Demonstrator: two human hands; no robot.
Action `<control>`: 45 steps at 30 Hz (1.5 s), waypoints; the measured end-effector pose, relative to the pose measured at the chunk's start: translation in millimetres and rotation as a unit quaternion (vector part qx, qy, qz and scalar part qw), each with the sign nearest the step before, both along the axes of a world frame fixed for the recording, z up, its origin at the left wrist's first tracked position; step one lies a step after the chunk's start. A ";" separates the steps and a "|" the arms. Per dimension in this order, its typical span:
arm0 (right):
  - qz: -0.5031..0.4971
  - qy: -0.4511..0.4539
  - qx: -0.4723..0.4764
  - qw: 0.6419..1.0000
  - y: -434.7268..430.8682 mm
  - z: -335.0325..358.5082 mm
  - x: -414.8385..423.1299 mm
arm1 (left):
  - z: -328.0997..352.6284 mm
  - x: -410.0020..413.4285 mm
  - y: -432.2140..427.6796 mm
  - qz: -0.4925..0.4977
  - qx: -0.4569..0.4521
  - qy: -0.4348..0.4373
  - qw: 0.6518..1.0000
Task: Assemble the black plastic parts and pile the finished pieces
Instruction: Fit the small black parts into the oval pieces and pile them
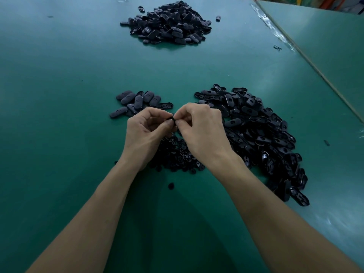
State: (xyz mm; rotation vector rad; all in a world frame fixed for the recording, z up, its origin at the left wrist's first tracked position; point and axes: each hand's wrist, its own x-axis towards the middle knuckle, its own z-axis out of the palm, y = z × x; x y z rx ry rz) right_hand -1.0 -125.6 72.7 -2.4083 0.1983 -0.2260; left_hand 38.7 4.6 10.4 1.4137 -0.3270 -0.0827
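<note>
My left hand [146, 131] and my right hand [201, 127] meet fingertip to fingertip above the green table [59, 115], both pinching one small black plastic part [171, 120] that is mostly hidden by the fingers. Below my hands lies a heap of small round black pieces [177, 154]. A big heap of oval black shells [262, 134] spreads to the right of my right hand. A small group of oval black pieces [137, 102] lies just beyond my left hand. A large pile of oval black pieces [169, 22] sits at the far side.
One small round piece [171, 185] lies alone between my forearms. Stray oval pieces [218, 18] lie beside the far pile. A seam with clear tape [275, 30] runs diagonally at the right, where a second green table [325, 46] adjoins.
</note>
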 end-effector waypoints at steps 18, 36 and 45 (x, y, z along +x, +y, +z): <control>0.003 -0.005 -0.029 1.000 7.1 -2.5 -4.2 | 0.7 -0.5 1.7 -0.004 0.010 0.002 1.000; 0.015 0.050 -0.058 0.997 12.6 17.3 -8.5 | -1.4 -1.7 -2.1 0.018 0.051 -0.020 0.998; 0.022 0.033 -0.084 0.996 -2.4 13.3 -2.3 | 0.2 -0.8 -3.5 0.014 0.037 0.012 0.999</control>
